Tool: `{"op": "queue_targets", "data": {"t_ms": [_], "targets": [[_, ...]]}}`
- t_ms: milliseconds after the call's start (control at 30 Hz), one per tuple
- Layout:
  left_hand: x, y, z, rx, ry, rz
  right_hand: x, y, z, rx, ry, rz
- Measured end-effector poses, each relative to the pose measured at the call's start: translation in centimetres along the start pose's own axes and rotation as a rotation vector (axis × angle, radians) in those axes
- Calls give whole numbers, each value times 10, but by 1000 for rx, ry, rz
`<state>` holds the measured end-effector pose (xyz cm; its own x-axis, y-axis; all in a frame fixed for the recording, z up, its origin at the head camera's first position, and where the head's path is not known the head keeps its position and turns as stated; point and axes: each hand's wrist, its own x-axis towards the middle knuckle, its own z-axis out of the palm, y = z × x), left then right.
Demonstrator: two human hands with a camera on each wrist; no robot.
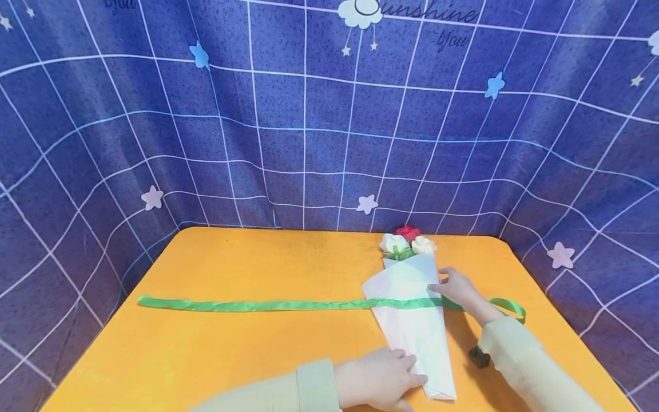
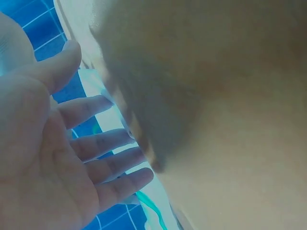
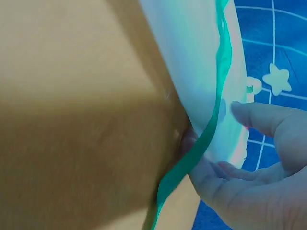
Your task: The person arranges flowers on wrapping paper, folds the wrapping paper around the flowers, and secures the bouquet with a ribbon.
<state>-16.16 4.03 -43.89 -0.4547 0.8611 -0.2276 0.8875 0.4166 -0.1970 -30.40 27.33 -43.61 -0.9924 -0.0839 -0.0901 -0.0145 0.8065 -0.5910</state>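
Observation:
A bouquet wrapped in white paper (image 1: 412,332) lies on the right part of the table, with a white rose (image 1: 394,244), a cream rose (image 1: 424,245) and a red rose (image 1: 408,232) at its top. A long green ribbon (image 1: 247,306) runs across the middle of the wrapping. My left hand (image 1: 378,377) touches the lower left side of the paper, and its fingers look loosely extended in the left wrist view. At the right edge of the paper is my right hand (image 1: 460,290), thumb over the wrapping and fingertips beside it. In the right wrist view the ribbon passes over those fingertips.
The orange table (image 1: 206,355) reaches a blue gridded curtain (image 1: 288,149) on its far side. The ribbon's right end curls into a loop (image 1: 515,309) beyond my right wrist. A small dark object (image 1: 479,357) shows beside my right sleeve.

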Motion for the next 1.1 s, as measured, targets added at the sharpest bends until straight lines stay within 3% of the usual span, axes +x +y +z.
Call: {"op": "queue_targets", "data": {"t_ms": [200,400,633,900,1100], "targets": [[-1,-1,0,-47,-11,15,3,0,4,298,-137,161],[-2,-6,3,-61,3,45,4,-4,14,583,-258,218],[-4,-9,4,-68,25,65,5,-11,21,598,-231,252],[-6,-10,6,-88,10,56,4,-12,28,728,-220,197],[-11,-14,9,-126,91,67,3,-10,28,754,-173,165]]}}
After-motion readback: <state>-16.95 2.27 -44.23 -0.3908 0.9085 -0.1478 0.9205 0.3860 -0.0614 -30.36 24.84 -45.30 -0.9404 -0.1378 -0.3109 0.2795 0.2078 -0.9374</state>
